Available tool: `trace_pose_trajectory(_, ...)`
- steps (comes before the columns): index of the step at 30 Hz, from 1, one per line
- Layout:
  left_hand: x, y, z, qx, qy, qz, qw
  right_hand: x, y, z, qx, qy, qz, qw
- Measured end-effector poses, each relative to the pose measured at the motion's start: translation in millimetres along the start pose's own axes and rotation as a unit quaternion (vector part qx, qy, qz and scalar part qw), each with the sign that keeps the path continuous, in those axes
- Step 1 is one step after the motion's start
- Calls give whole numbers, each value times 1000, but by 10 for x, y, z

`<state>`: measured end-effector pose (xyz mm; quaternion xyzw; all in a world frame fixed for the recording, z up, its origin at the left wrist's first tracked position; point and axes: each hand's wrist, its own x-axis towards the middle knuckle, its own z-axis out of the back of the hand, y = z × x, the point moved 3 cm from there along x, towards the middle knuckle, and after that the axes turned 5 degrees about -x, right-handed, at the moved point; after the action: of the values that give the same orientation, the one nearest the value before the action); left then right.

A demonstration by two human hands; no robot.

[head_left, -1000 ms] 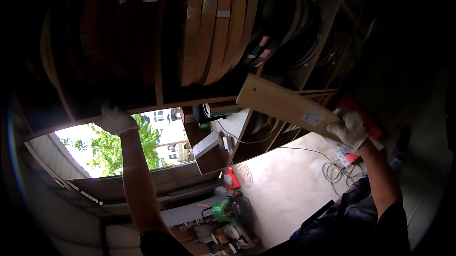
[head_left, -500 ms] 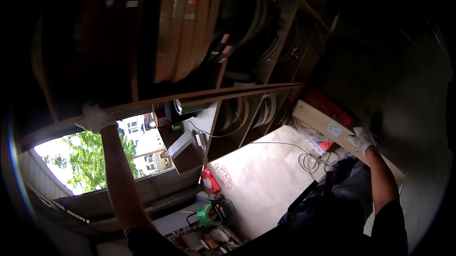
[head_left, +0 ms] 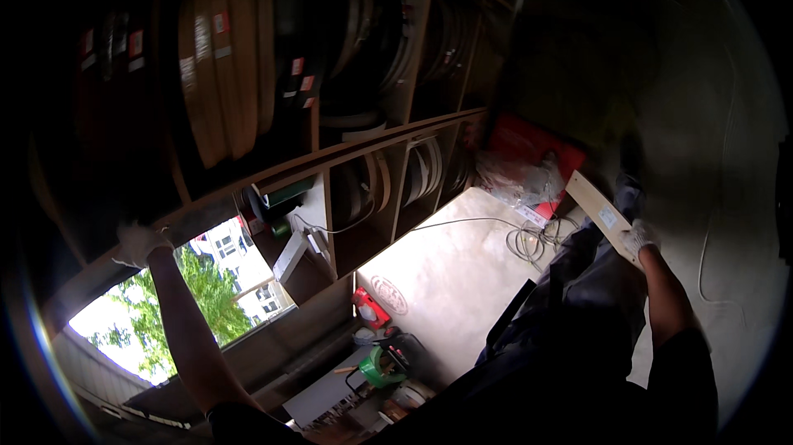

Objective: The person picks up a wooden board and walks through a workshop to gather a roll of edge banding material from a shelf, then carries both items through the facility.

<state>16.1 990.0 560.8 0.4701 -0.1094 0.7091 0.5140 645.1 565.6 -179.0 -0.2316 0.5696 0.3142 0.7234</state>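
My left hand (head_left: 144, 245), in a pale work glove, is up at the far left. It grips the wooden shelf edge (head_left: 256, 172), its fingers dim in the shadow. On the right, my right hand (head_left: 641, 238), also gloved, is closed around the near end of a pale, narrow wooden board (head_left: 591, 199). A small white label is stuck on the board's face. The board is held in the air at a slant, beside my leg. Large coils of brown strip (head_left: 223, 73) stand upright in the shelf above the left hand.
A light board tabletop (head_left: 446, 263) lies in the middle, with a looped cable (head_left: 529, 242) on it. Behind the cable are a red box (head_left: 512, 143) and clear plastic wrapping. A red object (head_left: 369, 308) and a green tape holder (head_left: 382, 368) sit nearer. A window (head_left: 223, 267) opens at left.
The view has shifted, so the shelves sit further left. The board in my right hand has swung to a steeper slant and looks shorter. My left hand remains at the shelf edge.
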Motion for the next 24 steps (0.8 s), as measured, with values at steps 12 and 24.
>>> trace_pose_trajectory(12,-402,-665,222,-104,10,74,992,83,25,-153,-92,25,86,992)
trace_pose_trajectory(24,-520,-1050,298,470,112,-110,869,97,-302,38,-27,16,60,998)
